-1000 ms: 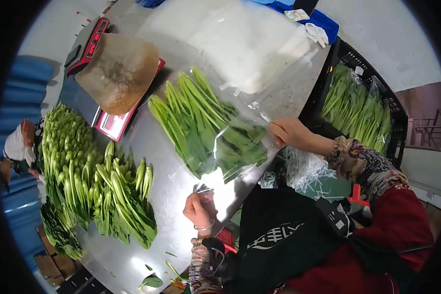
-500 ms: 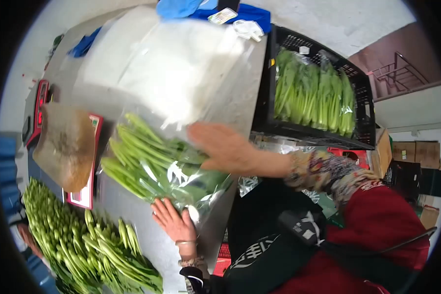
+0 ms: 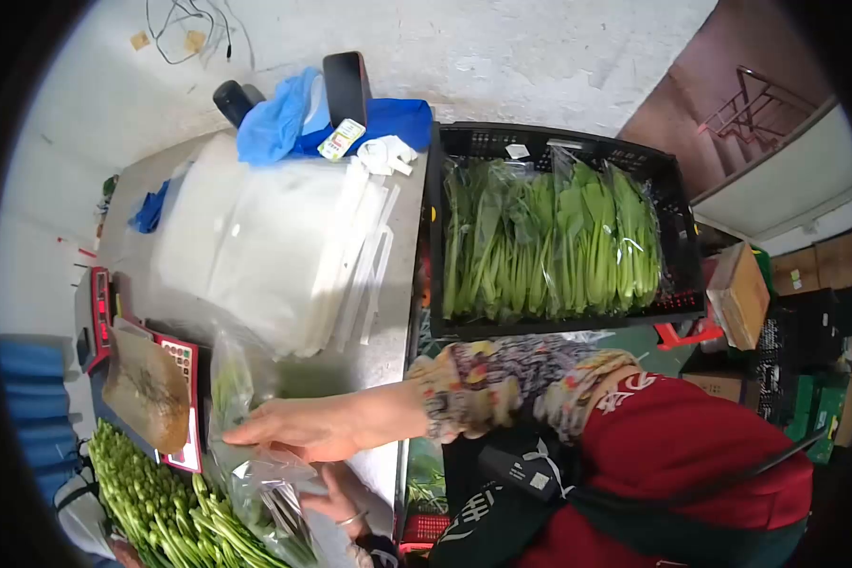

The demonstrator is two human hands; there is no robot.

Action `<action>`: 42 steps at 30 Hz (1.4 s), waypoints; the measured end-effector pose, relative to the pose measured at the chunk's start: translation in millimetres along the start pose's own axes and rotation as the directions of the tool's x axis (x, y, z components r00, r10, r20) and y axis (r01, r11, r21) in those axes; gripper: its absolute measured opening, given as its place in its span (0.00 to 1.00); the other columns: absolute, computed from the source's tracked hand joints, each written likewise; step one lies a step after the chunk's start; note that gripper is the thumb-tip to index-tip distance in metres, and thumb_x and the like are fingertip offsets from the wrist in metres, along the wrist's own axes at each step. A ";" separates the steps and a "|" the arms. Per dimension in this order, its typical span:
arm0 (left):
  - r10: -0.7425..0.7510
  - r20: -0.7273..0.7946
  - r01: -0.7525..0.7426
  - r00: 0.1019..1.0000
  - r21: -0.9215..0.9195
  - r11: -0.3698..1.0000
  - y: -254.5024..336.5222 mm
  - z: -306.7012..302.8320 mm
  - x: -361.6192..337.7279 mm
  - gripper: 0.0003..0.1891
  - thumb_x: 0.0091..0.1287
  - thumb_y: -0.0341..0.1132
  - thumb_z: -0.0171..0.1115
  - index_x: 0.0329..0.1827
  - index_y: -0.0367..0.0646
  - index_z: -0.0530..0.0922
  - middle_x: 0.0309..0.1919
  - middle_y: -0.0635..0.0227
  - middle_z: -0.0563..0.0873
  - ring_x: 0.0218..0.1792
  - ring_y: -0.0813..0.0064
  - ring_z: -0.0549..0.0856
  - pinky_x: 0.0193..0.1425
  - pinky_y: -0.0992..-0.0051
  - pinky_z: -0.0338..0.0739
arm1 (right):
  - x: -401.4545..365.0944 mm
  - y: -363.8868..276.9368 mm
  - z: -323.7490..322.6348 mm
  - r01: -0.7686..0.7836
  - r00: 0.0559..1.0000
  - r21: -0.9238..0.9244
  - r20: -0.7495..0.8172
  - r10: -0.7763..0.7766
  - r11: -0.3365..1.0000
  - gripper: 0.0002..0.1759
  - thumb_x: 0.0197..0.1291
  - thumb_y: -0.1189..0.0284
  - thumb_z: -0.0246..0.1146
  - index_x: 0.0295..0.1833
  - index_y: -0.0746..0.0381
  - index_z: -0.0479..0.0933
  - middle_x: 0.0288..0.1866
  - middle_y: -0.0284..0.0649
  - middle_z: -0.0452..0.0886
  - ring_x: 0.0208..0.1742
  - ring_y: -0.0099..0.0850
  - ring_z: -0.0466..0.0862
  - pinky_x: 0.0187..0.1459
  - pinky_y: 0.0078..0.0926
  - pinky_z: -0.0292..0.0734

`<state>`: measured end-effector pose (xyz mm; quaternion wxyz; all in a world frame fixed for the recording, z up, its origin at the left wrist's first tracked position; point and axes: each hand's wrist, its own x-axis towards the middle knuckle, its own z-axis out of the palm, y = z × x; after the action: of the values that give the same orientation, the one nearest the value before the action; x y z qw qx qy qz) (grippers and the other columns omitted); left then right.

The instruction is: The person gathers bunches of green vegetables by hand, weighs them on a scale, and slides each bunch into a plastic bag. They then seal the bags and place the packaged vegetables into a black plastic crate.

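A clear bag (image 3: 273, 497) with greens inside stands tilted at the table's near side, its upper part reaching up beside the scale. My right hand (image 3: 298, 426) reaches in from the right across the bag, fingers closed on its plastic. Just below, my left hand (image 3: 336, 497) is against the bag's near side with its fingers curled round it; the bag partly hides them. Loose green stems (image 3: 151, 488) are heaped beyond the bag at the lower left. A stack of clear empty bags (image 3: 275, 246) lies farther up the table.
A black crate (image 3: 559, 327) of bagged greens adjoins the table on the right. The red scale (image 3: 99, 312) and a brown-covered red tray (image 3: 182, 355) are at the left. A phone (image 3: 347, 87) and blue cloths (image 3: 279, 123) lie at the back. A person in blue (image 3: 33, 407) is at far left.
The bag of greens, lying flat on the table before, is now lifted, turned and nearer the loose stems. My right hand has moved left and down onto it. The view has shifted.
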<state>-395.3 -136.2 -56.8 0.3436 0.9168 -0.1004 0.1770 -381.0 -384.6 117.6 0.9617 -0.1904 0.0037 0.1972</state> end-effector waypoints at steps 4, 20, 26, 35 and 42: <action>-0.110 0.272 0.191 0.956 -0.290 0.938 110.5 31.3 16.8 0.30 0.58 0.43 0.67 0.55 0.27 0.69 0.48 0.52 0.79 0.48 0.61 0.79 0.50 0.61 0.76 | -76.6 -55.1 6.7 0.181 0.983 -0.114 0.038 -0.178 0.977 0.15 0.62 0.61 0.62 0.47 0.59 0.74 0.43 0.29 0.74 0.39 0.17 0.73 0.42 0.18 0.69; 0.197 0.546 0.263 0.814 -0.649 0.714 266.0 183.0 10.7 0.32 0.51 0.45 0.70 0.56 0.36 0.73 0.45 0.47 0.83 0.49 0.51 0.81 0.52 0.64 0.76 | -317.7 -199.5 -311.0 0.596 0.697 0.023 -0.510 -0.504 0.802 0.24 0.71 0.61 0.44 0.64 0.64 0.67 0.66 0.42 0.70 0.67 0.35 0.67 0.70 0.41 0.52; -0.678 0.316 0.345 0.664 -0.934 -0.098 -55.5 34.8 42.4 0.24 0.67 0.55 0.54 0.49 0.41 0.75 0.37 0.66 0.83 0.39 0.72 0.83 0.41 0.70 0.77 | -216.3 -196.5 -307.3 0.418 0.699 -0.706 -0.151 -0.699 0.571 0.23 0.71 0.61 0.48 0.64 0.65 0.68 0.57 0.37 0.74 0.56 0.26 0.74 0.60 0.27 0.66; -0.746 0.621 0.111 0.242 -0.781 -0.614 -121.1 -191.1 111.9 0.42 0.62 0.72 0.39 0.68 0.47 0.64 0.66 0.60 0.68 0.64 0.50 0.65 0.64 0.38 0.59 | 139.8 60.0 -40.0 0.146 0.986 -0.988 0.142 -0.084 0.049 0.11 0.64 0.72 0.57 0.47 0.68 0.76 0.36 0.38 0.80 0.38 0.24 0.78 0.41 0.20 0.74; -0.815 0.574 0.274 0.086 -0.800 -0.534 -161.0 -145.2 95.2 0.20 0.66 0.52 0.54 0.55 0.54 0.69 0.52 0.61 0.70 0.48 0.58 0.71 0.57 0.36 0.62 | 346.6 233.2 35.8 0.666 0.700 -0.512 0.680 0.219 -0.542 0.21 0.62 0.63 0.58 0.53 0.68 0.73 0.55 0.49 0.75 0.60 0.44 0.72 0.60 0.39 0.65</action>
<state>-295.9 74.3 -13.2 0.8327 0.2093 0.5127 0.0025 -152.6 -42.4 37.3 0.2804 -0.8242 -0.4720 -0.1385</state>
